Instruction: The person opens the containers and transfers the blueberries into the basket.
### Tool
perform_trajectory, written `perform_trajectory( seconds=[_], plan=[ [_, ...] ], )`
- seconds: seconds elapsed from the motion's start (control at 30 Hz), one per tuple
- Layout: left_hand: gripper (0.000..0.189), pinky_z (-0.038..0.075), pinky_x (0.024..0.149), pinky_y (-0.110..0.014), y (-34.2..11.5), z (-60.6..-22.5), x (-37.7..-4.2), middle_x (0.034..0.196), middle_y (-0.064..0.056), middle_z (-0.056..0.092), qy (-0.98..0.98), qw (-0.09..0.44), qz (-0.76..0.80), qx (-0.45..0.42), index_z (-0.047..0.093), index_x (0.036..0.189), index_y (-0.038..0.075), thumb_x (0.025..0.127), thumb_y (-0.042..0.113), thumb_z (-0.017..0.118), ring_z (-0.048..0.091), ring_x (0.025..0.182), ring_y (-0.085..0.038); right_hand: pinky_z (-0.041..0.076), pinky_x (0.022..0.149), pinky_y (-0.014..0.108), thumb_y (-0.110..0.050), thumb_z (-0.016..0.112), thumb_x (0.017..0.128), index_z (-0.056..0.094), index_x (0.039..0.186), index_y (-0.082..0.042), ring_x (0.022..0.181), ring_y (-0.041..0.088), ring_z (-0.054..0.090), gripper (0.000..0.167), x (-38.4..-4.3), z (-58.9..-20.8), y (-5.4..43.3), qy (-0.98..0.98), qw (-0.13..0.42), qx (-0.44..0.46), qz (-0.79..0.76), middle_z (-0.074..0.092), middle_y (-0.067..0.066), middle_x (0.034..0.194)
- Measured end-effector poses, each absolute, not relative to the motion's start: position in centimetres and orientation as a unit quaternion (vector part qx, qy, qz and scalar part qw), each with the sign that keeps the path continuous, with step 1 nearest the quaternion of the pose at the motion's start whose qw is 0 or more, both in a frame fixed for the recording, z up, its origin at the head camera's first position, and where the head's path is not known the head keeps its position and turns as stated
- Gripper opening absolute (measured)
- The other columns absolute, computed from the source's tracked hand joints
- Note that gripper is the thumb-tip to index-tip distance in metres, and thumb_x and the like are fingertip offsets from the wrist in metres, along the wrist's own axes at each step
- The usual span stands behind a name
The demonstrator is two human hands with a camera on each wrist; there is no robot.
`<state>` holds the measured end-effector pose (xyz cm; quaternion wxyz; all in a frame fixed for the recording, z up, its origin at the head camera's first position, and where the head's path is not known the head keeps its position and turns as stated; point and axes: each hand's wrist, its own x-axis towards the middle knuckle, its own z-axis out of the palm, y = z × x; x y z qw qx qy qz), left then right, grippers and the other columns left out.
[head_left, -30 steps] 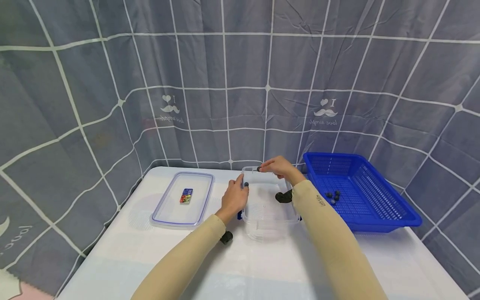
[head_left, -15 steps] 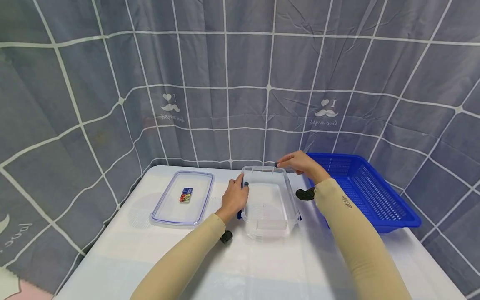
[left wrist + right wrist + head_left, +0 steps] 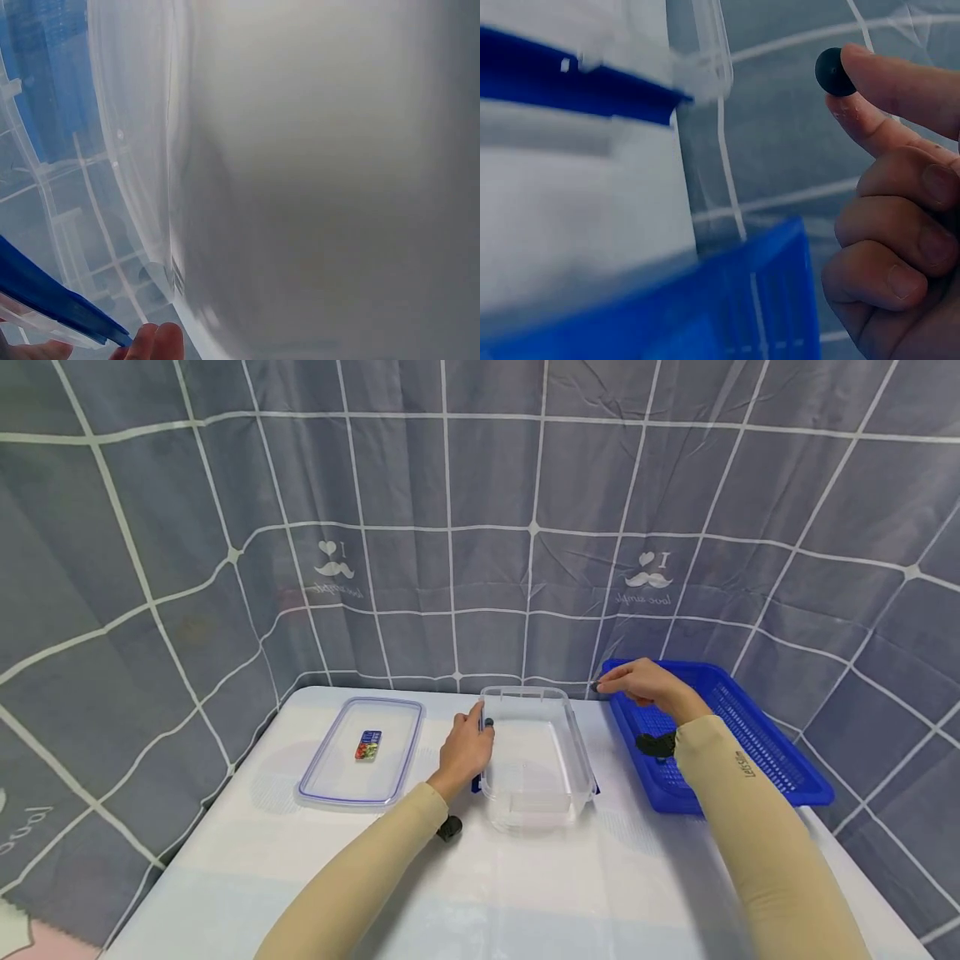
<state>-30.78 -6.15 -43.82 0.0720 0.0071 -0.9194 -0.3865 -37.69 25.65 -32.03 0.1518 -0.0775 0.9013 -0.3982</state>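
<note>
My left hand (image 3: 465, 750) grips the left wall of a clear plastic box (image 3: 538, 817), thumb on the inner side. In the left wrist view its fingertips (image 3: 166, 341) lie by the box's blue latch flap (image 3: 56, 304). A small dark round thing (image 3: 489, 722) shows beside the left thumb. My right hand (image 3: 647, 681) pinches a blueberry (image 3: 834, 73) between thumb and index finger, the other fingers curled in. It is raised over the far left corner of a blue plastic basket (image 3: 780, 799). The right forearm and wrist camera hide part of the basket's inside.
A clear lid (image 3: 318, 781) with a blue seal lies left of the box, a colourful label (image 3: 368, 746) on it. All stand on a white table (image 3: 480, 902). A grey checked curtain (image 3: 491, 568) hangs behind and at both sides.
My right hand, pinching the blueberry, has moved right from over the box's far edge to the basket's far left corner. The left hand has kept its grip on the box.
</note>
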Motion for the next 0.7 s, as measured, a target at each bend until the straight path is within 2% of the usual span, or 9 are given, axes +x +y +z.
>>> perform_trajectory(
  seconds=[0.5, 0.7],
  plan=[
    [0.056, 0.051, 0.087, -0.054, -6.1, -43.6, -30.8, 0.146, -0.019, 0.045, -0.920, 0.074, -0.385, 0.005, 0.031, 0.159, 0.026, 0.105, 0.036, 0.040, 0.062, 0.114, -0.038, 0.033, 0.051, 0.028, -0.036, 0.069, 0.096, 0.053, 0.143, 0.002, 0.044, 0.007, 0.028, 0.063, -36.9, -33.5, 32.1, 0.899, 0.174, -0.038, -0.400, 0.037, -0.010, 0.049],
    [0.056, 0.050, 0.089, -0.055, -6.2, -43.7, -30.7, 0.145, -0.019, 0.045, -0.919, 0.073, -0.387, 0.006, 0.032, 0.159, 0.025, 0.105, 0.035, 0.042, 0.061, 0.116, -0.039, 0.032, 0.051, 0.027, -0.038, 0.070, 0.094, 0.054, 0.142, 0.002, 0.045, 0.006, 0.029, 0.064, -37.0, -34.8, 33.8, 0.899, 0.188, -0.018, -0.394, 0.037, -0.010, 0.049]
  ],
)
